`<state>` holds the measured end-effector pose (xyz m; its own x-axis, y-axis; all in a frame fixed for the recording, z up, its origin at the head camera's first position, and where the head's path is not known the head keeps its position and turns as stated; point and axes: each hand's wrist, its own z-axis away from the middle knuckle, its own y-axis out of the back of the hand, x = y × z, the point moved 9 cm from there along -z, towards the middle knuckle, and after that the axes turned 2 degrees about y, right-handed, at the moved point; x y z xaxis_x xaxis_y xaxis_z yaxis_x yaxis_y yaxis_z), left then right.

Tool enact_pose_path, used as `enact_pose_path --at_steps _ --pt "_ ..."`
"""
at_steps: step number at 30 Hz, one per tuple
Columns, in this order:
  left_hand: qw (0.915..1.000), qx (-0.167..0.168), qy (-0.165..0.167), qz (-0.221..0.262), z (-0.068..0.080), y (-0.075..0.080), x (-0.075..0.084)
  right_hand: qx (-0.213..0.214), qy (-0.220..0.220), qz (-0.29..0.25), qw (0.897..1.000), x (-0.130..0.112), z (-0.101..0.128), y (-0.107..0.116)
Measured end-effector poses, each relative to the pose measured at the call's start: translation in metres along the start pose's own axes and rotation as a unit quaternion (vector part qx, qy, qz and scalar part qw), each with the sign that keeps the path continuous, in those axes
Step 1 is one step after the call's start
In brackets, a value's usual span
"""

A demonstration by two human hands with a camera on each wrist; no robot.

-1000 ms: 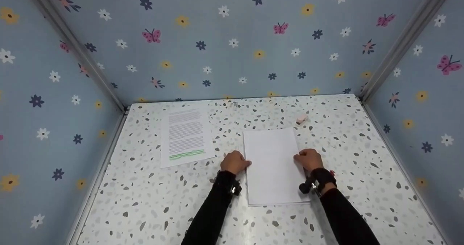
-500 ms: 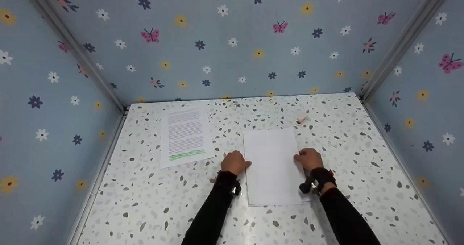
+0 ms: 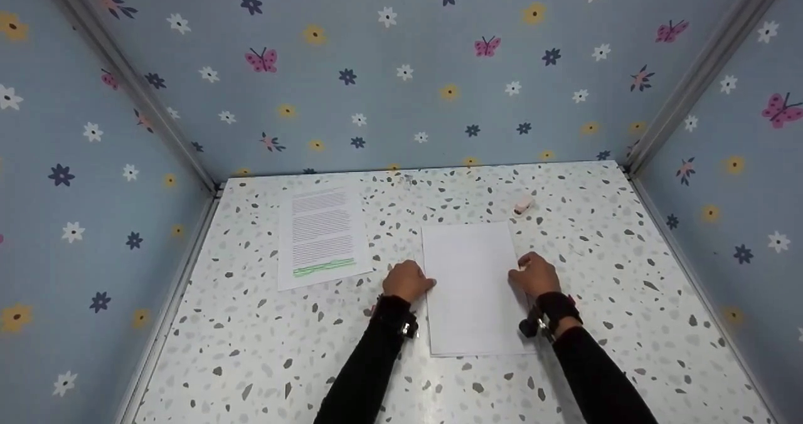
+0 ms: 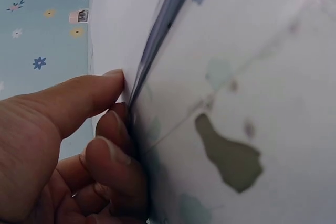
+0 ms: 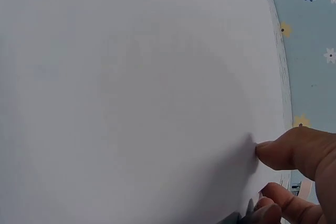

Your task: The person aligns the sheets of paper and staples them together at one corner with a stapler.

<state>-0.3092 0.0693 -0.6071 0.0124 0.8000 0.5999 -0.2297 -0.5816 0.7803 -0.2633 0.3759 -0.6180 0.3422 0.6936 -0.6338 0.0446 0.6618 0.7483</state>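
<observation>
White paper stack [image 3: 472, 286] between pinching hands [image 3: 472, 278]

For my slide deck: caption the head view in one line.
Both hands, left hand and right hand, grip the side edges of a blank paper stack on a speckled table.

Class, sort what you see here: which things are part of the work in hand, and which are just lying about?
In hand: blank paper stack, gripped by left hand and right hand.
Lying about: printed sheet with green highlighting; pink eraser.
</observation>
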Motion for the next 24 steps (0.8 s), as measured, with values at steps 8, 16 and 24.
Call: enact_pose_path --at_steps 8,16,24 --pt "0.9997 -0.023 0.010 0.002 -0.0048 -0.0047 -0.0053 -0.005 0.001 -0.001 1.000 -0.0005 0.0018 0.0003" --pt "0.9990 -0.039 0.022 0.005 -0.0084 -0.0092 -0.0096 -0.010 -0.003 -0.003 1.000 -0.0016 0.0030 -0.0008" --pt "0.9990 -0.038 0.024 0.001 -0.0074 -0.0083 -0.0084 -0.012 -0.003 -0.006 1.000 -0.0014 0.0024 -0.0008"
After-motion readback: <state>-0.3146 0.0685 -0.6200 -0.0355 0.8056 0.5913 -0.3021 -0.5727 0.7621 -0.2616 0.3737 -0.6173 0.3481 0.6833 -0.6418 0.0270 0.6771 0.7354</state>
